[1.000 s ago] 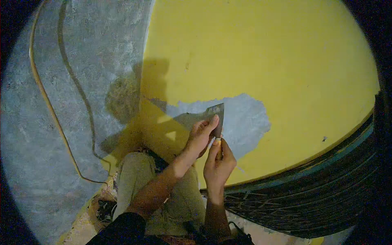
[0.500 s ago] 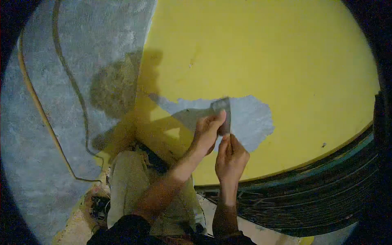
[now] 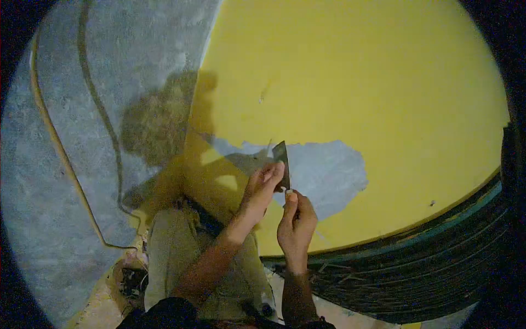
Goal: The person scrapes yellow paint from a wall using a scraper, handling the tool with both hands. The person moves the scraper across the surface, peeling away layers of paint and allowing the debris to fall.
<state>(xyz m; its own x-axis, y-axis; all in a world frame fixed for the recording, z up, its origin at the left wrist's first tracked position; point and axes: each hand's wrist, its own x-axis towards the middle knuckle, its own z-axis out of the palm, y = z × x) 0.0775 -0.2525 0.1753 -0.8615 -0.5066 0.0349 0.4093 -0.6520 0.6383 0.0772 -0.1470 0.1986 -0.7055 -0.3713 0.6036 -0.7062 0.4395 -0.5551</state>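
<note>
My left hand [image 3: 257, 192] is closed round a thin, dark, flat blade-like piece [image 3: 281, 153], its slanted end pointing up and away from me. Just below, my right hand [image 3: 297, 227] pinches the lower end of that piece between thumb and fingertips. Something small and whitish shows at this pinch, too small to name. Both hands hover in front of a yellow surface [image 3: 356, 82], over a ragged pale grey patch [image 3: 334, 170] where the yellow is absent.
An orange-brown cable [image 3: 55, 137] runs down the grey surface [image 3: 153, 44] at left, beside its shadow. Dark, layered strands [image 3: 405, 274] curve along the yellow surface's lower right edge. My knee [image 3: 170, 241] is below, near a dark object [image 3: 133, 281].
Both hands have moved slightly left and toward me with the dark piece. It has turned, now showing narrower, and a whitish bit shows at my right fingertips.
</note>
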